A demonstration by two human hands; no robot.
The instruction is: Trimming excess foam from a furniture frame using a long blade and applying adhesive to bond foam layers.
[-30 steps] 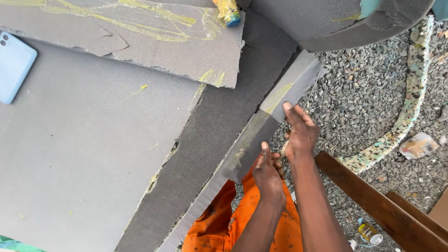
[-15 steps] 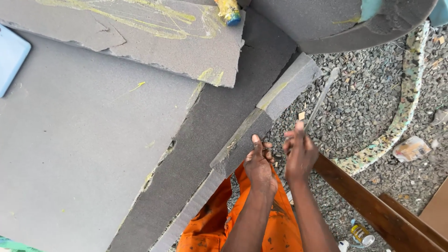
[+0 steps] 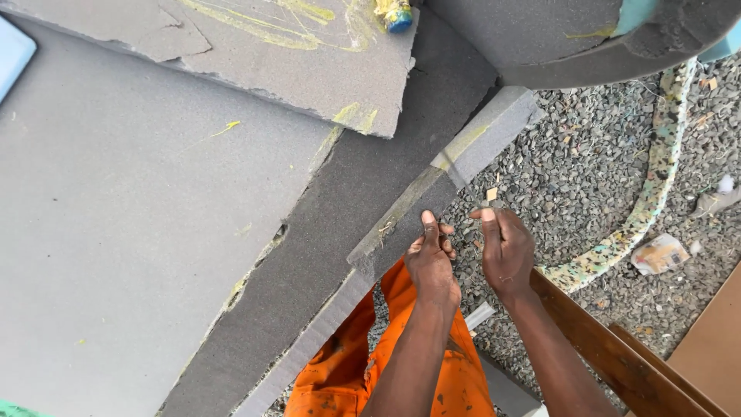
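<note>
The grey foam strip (image 3: 432, 202) is pinned at its cut edge by the left hand (image 3: 431, 261), thumb pressed flat, seemingly to steady it. Just right of the strip, the right hand (image 3: 503, 249) is curled loosely; whether anything is held cannot be told.

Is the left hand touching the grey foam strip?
Touching: the head view shows the left hand with its thumb pressed against the side of the grey foam strip.

Grey gravel ground (image 3: 587, 154) in daylight, brown wooden beams (image 3: 617, 347) at lower right, scattered paper litter (image 3: 656, 253).
</note>
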